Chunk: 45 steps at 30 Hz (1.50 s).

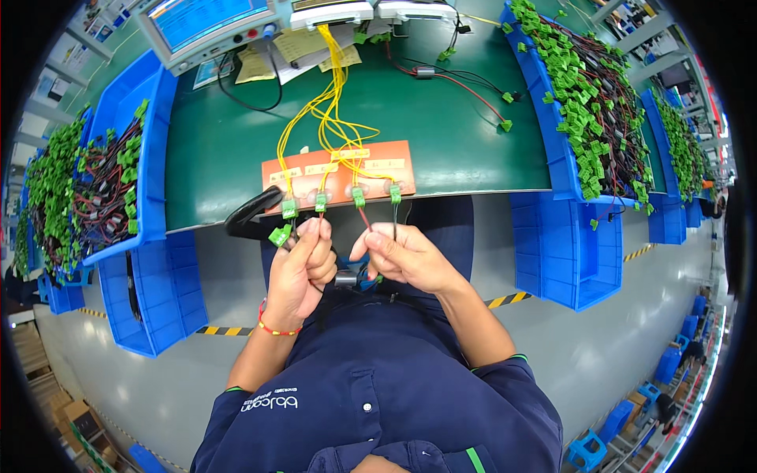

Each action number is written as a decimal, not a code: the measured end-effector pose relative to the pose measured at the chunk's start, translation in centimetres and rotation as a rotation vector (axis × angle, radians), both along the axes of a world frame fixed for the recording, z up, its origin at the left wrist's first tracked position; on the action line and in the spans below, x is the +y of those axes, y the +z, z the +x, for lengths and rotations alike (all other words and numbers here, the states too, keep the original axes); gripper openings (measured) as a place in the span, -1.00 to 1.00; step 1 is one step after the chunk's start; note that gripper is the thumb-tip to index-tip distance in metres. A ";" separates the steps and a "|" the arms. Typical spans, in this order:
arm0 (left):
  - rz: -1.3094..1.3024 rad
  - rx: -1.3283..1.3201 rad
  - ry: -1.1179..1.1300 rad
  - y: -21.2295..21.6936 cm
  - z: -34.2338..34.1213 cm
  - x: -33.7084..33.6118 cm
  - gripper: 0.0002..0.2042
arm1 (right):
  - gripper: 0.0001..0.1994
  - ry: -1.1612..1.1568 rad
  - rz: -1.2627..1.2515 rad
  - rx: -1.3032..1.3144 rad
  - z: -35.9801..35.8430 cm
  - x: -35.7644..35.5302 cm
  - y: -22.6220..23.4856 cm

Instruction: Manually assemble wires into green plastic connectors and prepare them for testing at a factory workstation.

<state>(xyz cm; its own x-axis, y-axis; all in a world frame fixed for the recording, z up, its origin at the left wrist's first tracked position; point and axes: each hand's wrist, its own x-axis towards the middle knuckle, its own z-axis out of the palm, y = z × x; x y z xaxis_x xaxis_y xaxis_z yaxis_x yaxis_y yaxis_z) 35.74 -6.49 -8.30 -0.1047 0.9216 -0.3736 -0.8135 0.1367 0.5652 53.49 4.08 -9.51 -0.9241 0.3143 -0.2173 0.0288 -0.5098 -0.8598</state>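
Clock directions per head view, 12 = far side. Green-topped desk supports the set-up, its near edge at the wearer's lap. L blue bin (10 o'clock) & R blue bin (2 o'clock) flank it, both w/ tangled leads & green plugs, presumably to put stock w/in arm's reach. Test instrument, screen lit, stands back at 11 o'clock, prob. so the front serves for handwork. Orange board lies along the near edge, apparently so leads can drop straight toward the lap. Yellow wires reach it from 12 o'clock in loose loops, prob. for slack.

L hand: nearly closed, thumb on curled fingers, pinching leads just below the board's two left connectors. R hand: half curled, thumb & index meeting at the red lead; black lead also runs to its fingers. Grip of hidden fingers: can't tell.

Wire harness, seen by its grey cylinder, sits btwn & slightly below the hands, at 6 o'clock from the board; its leads apparently rise thru both. Green connectors, 4 in a row, lie just off the fingertips at 12 o'clock. Loose green plug juts at L hand's 10 o'clock, beside the thumb.
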 end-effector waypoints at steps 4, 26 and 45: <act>-0.089 0.192 -0.041 -0.2 0.8 -1.3 -0.76 | -0.62 0.332 0.219 -0.127 1.7 -0.6 2.9; -0.028 0.454 -0.406 1.0 -0.3 -3.3 -0.76 | -0.82 -0.704 1.545 -0.947 23.0 21.2 12.4; 0.125 0.552 -0.155 0.5 2.2 -1.7 -0.62 | -0.90 -0.507 0.915 -0.187 7.0 2.1 11.0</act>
